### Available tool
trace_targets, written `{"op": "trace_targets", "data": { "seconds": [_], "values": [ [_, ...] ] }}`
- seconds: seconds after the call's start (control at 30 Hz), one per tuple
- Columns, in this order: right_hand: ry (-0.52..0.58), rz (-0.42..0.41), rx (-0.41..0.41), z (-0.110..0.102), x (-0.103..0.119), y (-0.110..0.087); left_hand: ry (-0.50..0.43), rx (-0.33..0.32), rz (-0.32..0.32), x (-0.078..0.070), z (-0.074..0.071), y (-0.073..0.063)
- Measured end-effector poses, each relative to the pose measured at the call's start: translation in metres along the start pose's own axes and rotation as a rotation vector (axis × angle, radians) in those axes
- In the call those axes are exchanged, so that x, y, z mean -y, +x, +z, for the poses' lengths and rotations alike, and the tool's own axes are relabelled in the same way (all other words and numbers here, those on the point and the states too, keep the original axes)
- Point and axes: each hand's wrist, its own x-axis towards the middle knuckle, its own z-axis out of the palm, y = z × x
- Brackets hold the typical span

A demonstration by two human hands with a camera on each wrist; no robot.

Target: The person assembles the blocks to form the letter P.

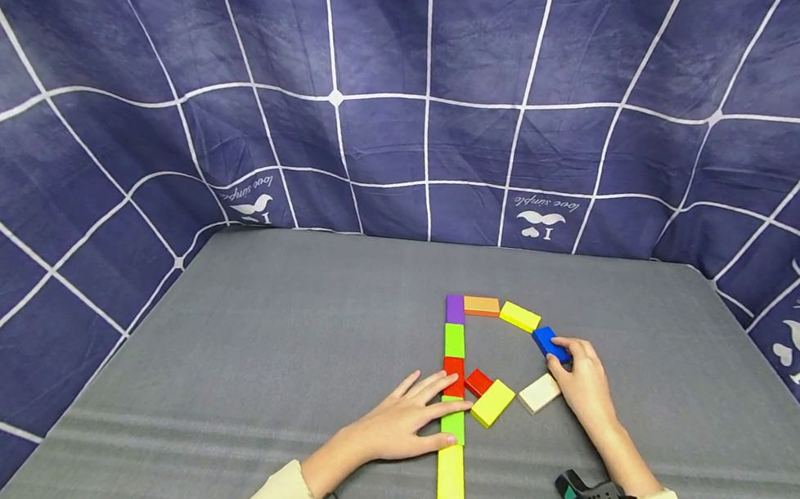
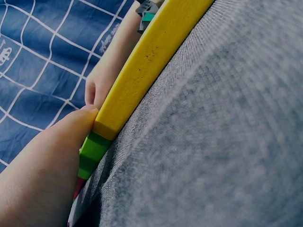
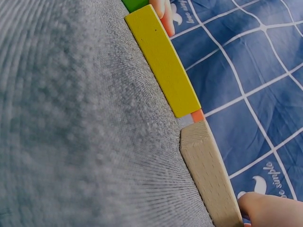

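Note:
My left hand [image 1: 395, 423] rests with spread fingers on the column of blocks. Its fingertips touch the red block [image 1: 454, 364] and the lower green block [image 1: 452, 429]; the thumb lies by the top end of the long yellow block [image 1: 451, 494]. Above the red one are an upper green block [image 1: 455, 340] and a purple block [image 1: 455, 309]. At the right, my right hand [image 1: 586, 386] pinches a blue block [image 1: 547, 339] between thumb and fingers. The blue block meets a yellow block [image 1: 520, 317], which follows an orange block [image 1: 482, 306] beside the purple one.
Below the right hand lies a plain wooden block [image 1: 539, 393], clear of the blue one. Another yellow block [image 1: 493, 403] and a small red block [image 1: 479, 383] lie right of the column. Grey cloth [image 1: 250, 331] covers the table; a blue gridded curtain [image 1: 383, 140] hangs behind.

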Motion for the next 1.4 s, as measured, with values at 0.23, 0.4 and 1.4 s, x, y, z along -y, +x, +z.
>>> {"op": "trace_targets", "data": {
  "seconds": [0.23,0.4,1.4],
  "values": [
    [-0.026,-0.02,-0.012,0.001,0.001,-0.001,0.002,-0.007,0.004,0.0,0.001,0.0],
    [-0.023,-0.027,0.0,-0.001,0.002,0.0,-0.003,-0.012,0.005,0.001,0.002,0.001],
    [-0.013,-0.073,-0.009,-0.016,0.012,-0.044,-0.018,0.022,-0.016,-0.001,-0.001,0.002]
  ]
}}
